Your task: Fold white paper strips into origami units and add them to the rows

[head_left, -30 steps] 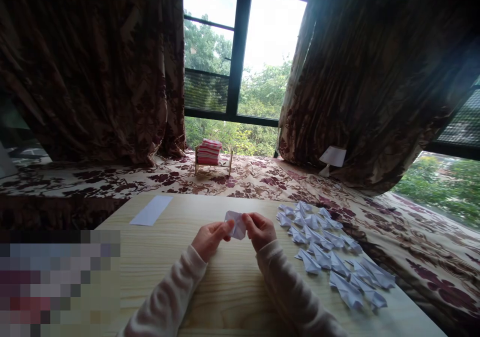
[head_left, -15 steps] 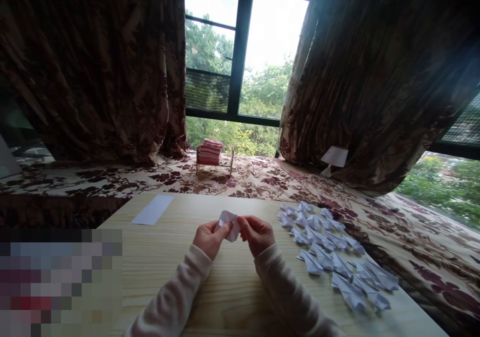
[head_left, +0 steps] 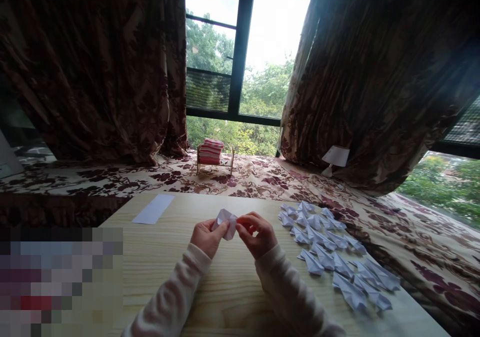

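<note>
Over the middle of the table, a small piece of folded white paper (head_left: 226, 224) is pinched in my left hand (head_left: 207, 236), the thumb lying across its face. My right hand (head_left: 258, 233) has thumb and index fingertips closed at the paper's right edge, with a gap showing behind them. Creases cross the paper, but its underside is hidden. To the right of my hands lie several folded white paper pieces (head_left: 317, 237) in loose rows. A flat white paper strip (head_left: 153, 209) rests near the table's far left corner.
The pale wooden table (head_left: 225, 292) meets a ledge covered in floral cloth (head_left: 258, 174). On that ledge stand a small rack (head_left: 232, 162) with striped red-and-white cloths (head_left: 210, 152) and a small lamp (head_left: 336, 156). Dark curtains (head_left: 112, 77) flank the window.
The folded paper has shifted slightly left with my left hand. My right hand's fingers have spread a little and its grip has moved to the paper's right edge.
</note>
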Demonstrator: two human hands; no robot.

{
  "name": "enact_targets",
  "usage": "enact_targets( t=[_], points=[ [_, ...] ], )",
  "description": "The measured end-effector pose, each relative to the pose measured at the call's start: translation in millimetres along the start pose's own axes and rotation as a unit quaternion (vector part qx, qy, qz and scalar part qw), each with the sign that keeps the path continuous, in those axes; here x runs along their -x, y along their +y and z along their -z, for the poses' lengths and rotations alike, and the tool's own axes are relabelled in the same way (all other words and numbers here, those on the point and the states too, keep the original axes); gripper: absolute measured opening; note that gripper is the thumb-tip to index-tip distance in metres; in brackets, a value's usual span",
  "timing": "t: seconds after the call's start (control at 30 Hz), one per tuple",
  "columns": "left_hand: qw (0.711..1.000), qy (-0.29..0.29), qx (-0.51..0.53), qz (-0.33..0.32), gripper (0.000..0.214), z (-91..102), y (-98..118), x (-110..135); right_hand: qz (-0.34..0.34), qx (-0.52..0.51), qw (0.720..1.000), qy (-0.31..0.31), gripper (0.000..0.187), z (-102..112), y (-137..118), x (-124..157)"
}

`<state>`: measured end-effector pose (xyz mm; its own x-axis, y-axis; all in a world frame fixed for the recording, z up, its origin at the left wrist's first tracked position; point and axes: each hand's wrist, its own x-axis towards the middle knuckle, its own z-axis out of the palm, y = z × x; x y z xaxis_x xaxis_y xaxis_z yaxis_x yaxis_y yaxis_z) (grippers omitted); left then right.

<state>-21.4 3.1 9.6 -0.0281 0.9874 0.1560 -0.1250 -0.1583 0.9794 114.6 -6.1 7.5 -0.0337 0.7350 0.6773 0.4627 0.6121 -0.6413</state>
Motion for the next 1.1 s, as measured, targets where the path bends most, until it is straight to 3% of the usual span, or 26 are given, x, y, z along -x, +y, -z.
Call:
enact_targets(
  t=[0.5,0.63,0.83,1.0,1.1],
  points=[
    [0.999,-0.024,0.035,0.034,0.019,-1.6,0.9,0.1,0.033,0.007,0.999,-0.006,0.006,-1.2,4.8,1.0],
    [0.999,-0.012,0.026,0.039,0.018,-0.2,-2.6,-1.8,0.089,0.084,0.992,-0.022,0.011,3.0,-2.0,1.3],
    [0.998,-0.003,0.033,0.057,0.023,1.7,-10.1,-6.4,0.194,0.211,0.955,-0.081,0.021,12.8,-11.5,-1.0],
    [0.997,0.001,0.044,0.058,0.029,1.0,-10.3,-5.9,0.209,0.240,0.943,-0.097,0.024,13.8,-14.4,-1.1],
    [0.998,0.009,0.045,0.052,0.027,1.0,-7.4,-4.3,0.181,0.194,0.961,-0.083,0.019,10.5,-12.2,0.3]
  ],
)
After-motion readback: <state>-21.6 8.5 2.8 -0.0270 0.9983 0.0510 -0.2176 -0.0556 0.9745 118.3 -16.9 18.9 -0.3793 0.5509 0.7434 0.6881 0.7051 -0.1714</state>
